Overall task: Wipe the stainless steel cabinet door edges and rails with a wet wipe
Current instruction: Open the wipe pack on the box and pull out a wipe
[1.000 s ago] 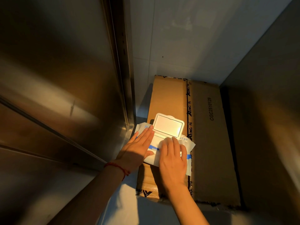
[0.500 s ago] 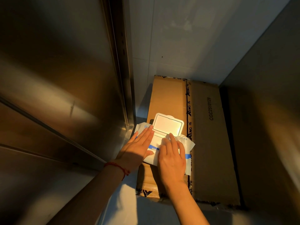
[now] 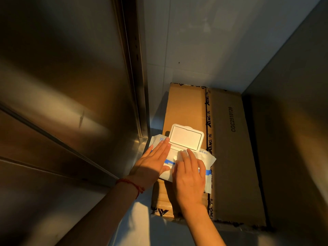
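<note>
Pressing flat left hand [image 3: 152, 164] on wipe pack [image 3: 206, 161], right hand [image 3: 190, 172] pinching wipe [image 3: 182, 155]

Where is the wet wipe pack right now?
In the head view, low centre: the wet wipe pack lies lid-open on the cardboard box, beside the steel cabinet door, under the left hand and right hand.

A white pack of wet wipes [image 3: 209, 162] lies on a flat cardboard box [image 3: 234, 157], near the box's left edge. The pack's lid [image 3: 186, 137] stands open. The left hand [image 3: 152, 162] lies flat on the left part of the pack. The right hand [image 3: 190, 174] is on the pack too, and its fingertips [image 3: 183, 154] seem to pinch a wet wipe [image 3: 177, 157] at the opening. A steel cabinet door [image 3: 62, 77] stands left of the box.
</note>
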